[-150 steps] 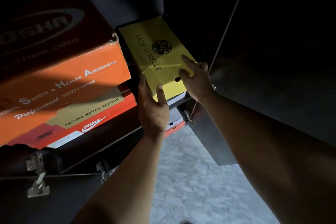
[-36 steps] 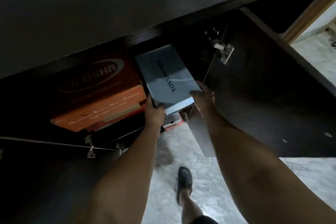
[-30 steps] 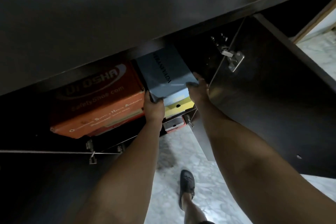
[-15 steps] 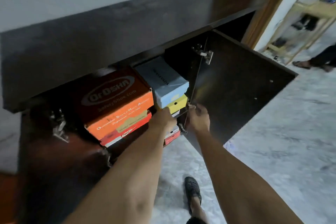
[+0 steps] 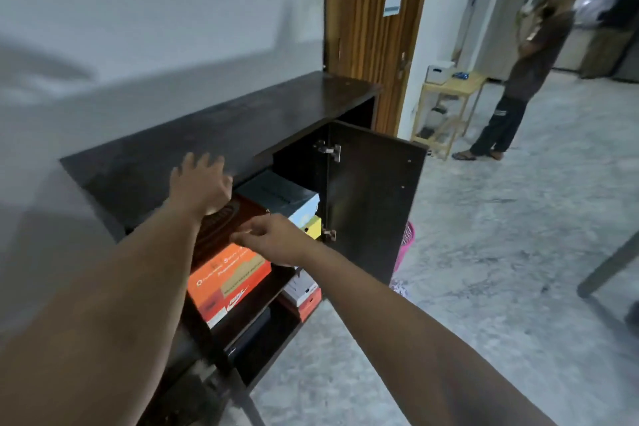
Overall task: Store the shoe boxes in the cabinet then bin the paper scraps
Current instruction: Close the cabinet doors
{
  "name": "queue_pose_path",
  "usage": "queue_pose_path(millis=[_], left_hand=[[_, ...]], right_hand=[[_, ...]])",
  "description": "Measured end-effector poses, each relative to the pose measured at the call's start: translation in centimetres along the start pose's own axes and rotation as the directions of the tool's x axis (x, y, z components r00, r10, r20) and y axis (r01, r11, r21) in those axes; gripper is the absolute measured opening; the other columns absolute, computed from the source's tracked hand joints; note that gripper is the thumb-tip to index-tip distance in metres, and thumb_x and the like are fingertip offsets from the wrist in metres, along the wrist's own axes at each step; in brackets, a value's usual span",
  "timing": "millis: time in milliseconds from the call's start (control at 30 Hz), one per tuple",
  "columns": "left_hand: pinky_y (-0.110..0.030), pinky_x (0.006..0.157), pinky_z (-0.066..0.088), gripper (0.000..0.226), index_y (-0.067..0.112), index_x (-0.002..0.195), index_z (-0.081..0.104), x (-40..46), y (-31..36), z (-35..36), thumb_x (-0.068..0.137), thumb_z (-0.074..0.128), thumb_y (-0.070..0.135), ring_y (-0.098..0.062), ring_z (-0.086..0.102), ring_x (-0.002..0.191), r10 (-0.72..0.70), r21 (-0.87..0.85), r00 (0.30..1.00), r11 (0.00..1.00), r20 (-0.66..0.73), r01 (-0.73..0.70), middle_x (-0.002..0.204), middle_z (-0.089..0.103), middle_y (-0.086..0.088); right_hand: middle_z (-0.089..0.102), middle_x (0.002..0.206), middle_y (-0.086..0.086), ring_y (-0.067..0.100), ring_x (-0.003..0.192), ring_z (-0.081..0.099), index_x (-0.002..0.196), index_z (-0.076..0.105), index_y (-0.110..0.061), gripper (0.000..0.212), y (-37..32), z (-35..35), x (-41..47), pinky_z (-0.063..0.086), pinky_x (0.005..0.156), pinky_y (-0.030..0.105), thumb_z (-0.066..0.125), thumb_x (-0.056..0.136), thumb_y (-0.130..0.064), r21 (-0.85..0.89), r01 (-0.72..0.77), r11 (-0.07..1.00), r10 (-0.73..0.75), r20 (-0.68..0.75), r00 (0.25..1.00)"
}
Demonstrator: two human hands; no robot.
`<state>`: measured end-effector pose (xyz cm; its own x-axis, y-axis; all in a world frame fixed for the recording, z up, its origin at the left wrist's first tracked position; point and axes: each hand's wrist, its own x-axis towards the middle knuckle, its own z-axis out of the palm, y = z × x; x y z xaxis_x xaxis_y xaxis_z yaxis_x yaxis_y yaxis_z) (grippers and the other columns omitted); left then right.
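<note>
The dark cabinet (image 5: 242, 121) stands open ahead of me, its door (image 5: 373, 204) swung out toward two o'clock. Inside, the orange box (image 5: 230, 275) sits at twelve o'clock, with the grey-blue box (image 5: 276, 195) stacked on the yellow box (image 5: 313, 226) at one o'clock. My left hand (image 5: 202, 185) hovers above with fingers spread; my right hand (image 5: 273, 240) is loose, holding nothing. A pink bin (image 5: 404, 247) stands behind the door.
</note>
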<state>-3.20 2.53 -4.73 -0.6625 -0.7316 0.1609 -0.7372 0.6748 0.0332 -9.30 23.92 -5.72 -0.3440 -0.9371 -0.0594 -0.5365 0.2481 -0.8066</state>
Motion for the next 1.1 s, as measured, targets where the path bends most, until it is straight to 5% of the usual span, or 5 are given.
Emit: queue_pose_path(millis=[267,467,733,867,1100], left_hand=[[-0.053,0.125,0.005,0.075,0.029,0.161,0.007,-1.0,-2.6,0.9,0.098,0.02,0.068,-0.032,0.0,0.156,0.017,-0.048,0.984,0.999,0.175,-0.009,0.17,0.0,-0.001],[-0.053,0.125,0.003,0.071,0.029,0.161,0.01,-0.5,-3.1,0.5,0.1,0.019,0.065,-0.03,0.001,0.156,0.022,-0.115,0.977,0.993,0.211,0.002,0.17,0.002,-0.001],[-0.054,0.124,0.001,0.073,0.027,0.161,0.008,-0.5,-3.0,0.8,0.1,0.02,0.065,-0.032,-0.002,0.156,0.045,-0.127,0.98,0.992,0.193,-0.021,0.17,0.002,-0.006],[-0.053,0.125,0.004,0.076,0.027,0.161,0.01,-0.6,-2.8,0.6,0.098,0.015,0.069,-0.031,0.001,0.156,0.012,-0.103,0.984,0.995,0.18,0.007,0.17,0.002,-0.004],[-0.05,0.125,0.002,0.077,0.029,0.161,0.013,-0.8,-2.3,0.0,0.097,0.011,0.072,-0.027,-0.001,0.157,-0.025,-0.142,0.979,0.988,0.205,0.055,0.17,0.002,0.001]], right_hand=[[0.065,0.116,0.016,0.034,0.093,0.067,0.136,0.054,0.003,0.053,-7.3,6.0,-5.5,0.061,0.047,0.037,0.069,0.097,-0.03,-0.376,-0.076,0.924,0.26,0.47,0.844],[0.063,0.102,0.029,0.04,0.074,0.068,0.117,0.059,0.012,0.036,-5.6,4.8,-5.8,0.063,0.066,0.051,0.063,0.098,-0.019,-0.414,-0.086,0.906,0.29,0.461,0.838],[0.063,0.094,0.005,0.029,0.088,0.066,0.106,0.058,-0.012,0.054,0.3,-1.6,-3.7,0.052,0.068,0.035,0.071,0.083,-0.06,-0.598,-0.256,0.759,0.277,-0.059,0.959],[0.064,0.118,0.004,0.031,0.109,0.065,0.129,0.042,-0.019,0.094,5.5,-2.4,-1.2,0.048,0.074,0.037,0.07,0.063,-0.079,-0.306,-0.466,0.83,0.322,-0.419,0.849],[0.069,0.099,0.006,0.031,0.096,0.069,0.105,0.06,-0.014,0.061,8.1,-1.3,6.7,0.058,0.081,0.042,0.069,0.079,-0.069,0.043,-0.453,0.891,0.429,-0.41,0.805]])
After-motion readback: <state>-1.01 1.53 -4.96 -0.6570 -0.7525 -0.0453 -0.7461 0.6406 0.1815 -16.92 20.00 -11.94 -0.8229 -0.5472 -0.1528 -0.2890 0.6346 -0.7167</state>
